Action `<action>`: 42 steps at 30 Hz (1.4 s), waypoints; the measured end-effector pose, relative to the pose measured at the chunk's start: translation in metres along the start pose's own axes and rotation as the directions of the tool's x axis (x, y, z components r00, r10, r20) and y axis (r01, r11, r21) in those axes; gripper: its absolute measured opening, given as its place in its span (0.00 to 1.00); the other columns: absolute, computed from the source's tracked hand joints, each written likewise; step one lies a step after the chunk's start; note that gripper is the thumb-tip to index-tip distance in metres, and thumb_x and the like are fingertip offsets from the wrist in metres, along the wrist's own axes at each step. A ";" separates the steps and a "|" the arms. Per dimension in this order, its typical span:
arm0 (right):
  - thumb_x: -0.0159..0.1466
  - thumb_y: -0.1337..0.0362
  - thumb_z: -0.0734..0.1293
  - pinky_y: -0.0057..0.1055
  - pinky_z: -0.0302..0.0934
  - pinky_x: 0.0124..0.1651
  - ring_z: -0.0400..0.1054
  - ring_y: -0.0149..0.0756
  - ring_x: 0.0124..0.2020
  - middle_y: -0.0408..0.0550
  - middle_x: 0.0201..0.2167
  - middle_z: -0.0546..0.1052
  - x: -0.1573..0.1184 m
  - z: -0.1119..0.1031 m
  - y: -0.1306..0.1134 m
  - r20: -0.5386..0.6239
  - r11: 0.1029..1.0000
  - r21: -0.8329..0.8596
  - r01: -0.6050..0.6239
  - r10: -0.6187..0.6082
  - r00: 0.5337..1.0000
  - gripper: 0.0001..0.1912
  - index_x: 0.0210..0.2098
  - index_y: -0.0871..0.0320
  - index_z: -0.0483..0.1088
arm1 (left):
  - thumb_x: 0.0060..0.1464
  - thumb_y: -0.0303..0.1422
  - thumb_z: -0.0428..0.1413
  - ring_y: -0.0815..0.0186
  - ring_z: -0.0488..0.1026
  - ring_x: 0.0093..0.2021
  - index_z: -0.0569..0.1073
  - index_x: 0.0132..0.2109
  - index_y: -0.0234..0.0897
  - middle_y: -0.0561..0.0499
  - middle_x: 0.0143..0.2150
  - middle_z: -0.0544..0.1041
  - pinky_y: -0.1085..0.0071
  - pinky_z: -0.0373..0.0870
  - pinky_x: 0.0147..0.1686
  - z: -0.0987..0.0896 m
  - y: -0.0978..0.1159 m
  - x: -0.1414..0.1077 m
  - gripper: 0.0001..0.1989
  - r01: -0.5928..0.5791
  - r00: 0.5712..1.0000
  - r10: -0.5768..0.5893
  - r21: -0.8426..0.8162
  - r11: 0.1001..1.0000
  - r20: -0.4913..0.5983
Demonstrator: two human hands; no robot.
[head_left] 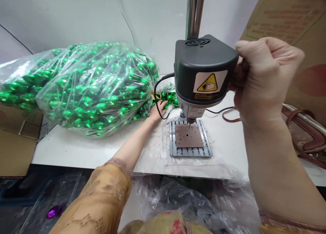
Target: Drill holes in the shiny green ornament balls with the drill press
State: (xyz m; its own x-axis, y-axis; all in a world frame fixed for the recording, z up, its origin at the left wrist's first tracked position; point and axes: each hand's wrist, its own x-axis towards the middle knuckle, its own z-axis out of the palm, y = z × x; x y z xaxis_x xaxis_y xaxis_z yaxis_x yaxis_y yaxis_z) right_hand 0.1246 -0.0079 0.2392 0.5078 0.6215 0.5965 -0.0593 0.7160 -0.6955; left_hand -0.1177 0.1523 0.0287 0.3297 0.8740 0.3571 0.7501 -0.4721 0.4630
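Note:
A small bench drill press (203, 71) has a black housing with a yellow warning label. My right hand (265, 71) is closed at the housing's right side, around what looks like the drill press handle, mostly hidden by my fingers. Under the drill bit (189, 126), a brown square plate (189, 140) with a dark hole lies on the slotted metal base (207, 149), dotted with dark shavings. To the left of the base, my left hand (158, 111) reaches with fingers stretched out onto shiny green faceted balls (171, 97) by the bag's mouth.
A large clear plastic bag (99, 88) full of green balls fills the table's left side. Cardboard boxes (305, 81) stand at the right, by a brown-strapped bag (309, 135). A black cable (156, 90) loops beside the drill. Crumpled plastic (193, 200) lies below the table edge.

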 end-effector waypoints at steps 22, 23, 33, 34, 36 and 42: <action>0.58 0.69 0.67 0.26 0.41 0.13 0.49 0.23 0.11 0.34 0.10 0.57 -0.002 0.002 -0.004 -0.011 0.998 -0.025 -0.054 0.054 0.998 0.20 0.15 0.55 0.55 | 0.54 0.49 0.65 0.56 0.75 0.56 0.73 0.60 0.39 0.42 0.57 0.77 0.60 0.71 0.58 0.007 0.100 -0.132 0.31 0.189 0.977 -0.181 -0.835 0.517 0.109; 0.59 0.70 0.67 0.26 0.41 0.13 0.49 0.23 0.11 0.34 0.10 0.57 -0.002 0.002 -0.004 -0.006 0.998 -0.020 -0.061 0.061 0.998 0.21 0.15 0.55 0.55 | 0.53 0.49 0.65 0.55 0.75 0.56 0.72 0.60 0.38 0.41 0.57 0.77 0.59 0.71 0.57 0.010 0.100 -0.127 0.31 0.193 0.977 -0.178 -0.833 0.518 0.116; 0.60 0.72 0.66 0.28 0.40 0.12 0.45 0.22 0.10 0.34 0.09 0.55 0.005 0.003 0.001 -0.012 0.997 -0.054 -0.059 0.058 0.998 0.24 0.13 0.54 0.53 | 0.53 0.47 0.66 0.59 0.78 0.44 0.74 0.57 0.40 0.45 0.46 0.81 0.62 0.76 0.45 0.013 0.104 -0.122 0.28 0.154 0.987 -0.074 -0.675 0.722 0.146; 0.60 0.71 0.67 0.28 0.40 0.12 0.45 0.23 0.11 0.34 0.09 0.54 0.005 0.002 0.001 -0.007 0.996 -0.065 -0.060 0.059 0.998 0.24 0.14 0.54 0.53 | 0.53 0.46 0.66 0.59 0.77 0.43 0.74 0.57 0.40 0.46 0.46 0.81 0.62 0.76 0.44 0.012 0.105 -0.121 0.27 0.148 0.987 -0.068 -0.657 0.740 0.145; 0.60 0.69 0.69 0.29 0.41 0.13 0.45 0.24 0.12 0.34 0.10 0.54 0.005 0.001 0.002 0.002 0.995 -0.083 -0.056 0.057 0.998 0.25 0.15 0.53 0.52 | 0.53 0.45 0.66 0.60 0.76 0.41 0.75 0.56 0.40 0.46 0.45 0.80 0.64 0.75 0.42 0.009 0.109 -0.121 0.26 0.129 0.989 -0.050 -0.625 0.770 0.142; 0.60 0.61 0.70 0.31 0.44 0.16 0.48 0.26 0.14 0.36 0.13 0.54 0.003 -0.003 0.002 0.032 0.992 -0.120 -0.048 0.052 0.998 0.26 0.17 0.53 0.50 | 0.48 0.40 0.69 0.61 0.74 0.40 0.76 0.53 0.40 0.49 0.40 0.78 0.65 0.73 0.40 0.015 0.122 -0.124 0.25 0.119 0.993 -0.091 -0.519 0.847 0.079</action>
State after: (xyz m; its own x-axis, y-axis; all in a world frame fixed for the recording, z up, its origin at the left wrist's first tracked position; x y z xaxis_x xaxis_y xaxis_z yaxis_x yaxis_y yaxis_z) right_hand 0.1284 -0.0053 0.2379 0.4763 0.6676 0.5722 0.0198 0.6424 -0.7661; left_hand -0.0582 -0.0124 0.0285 0.3042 0.9197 0.2481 0.3769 -0.3554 0.8554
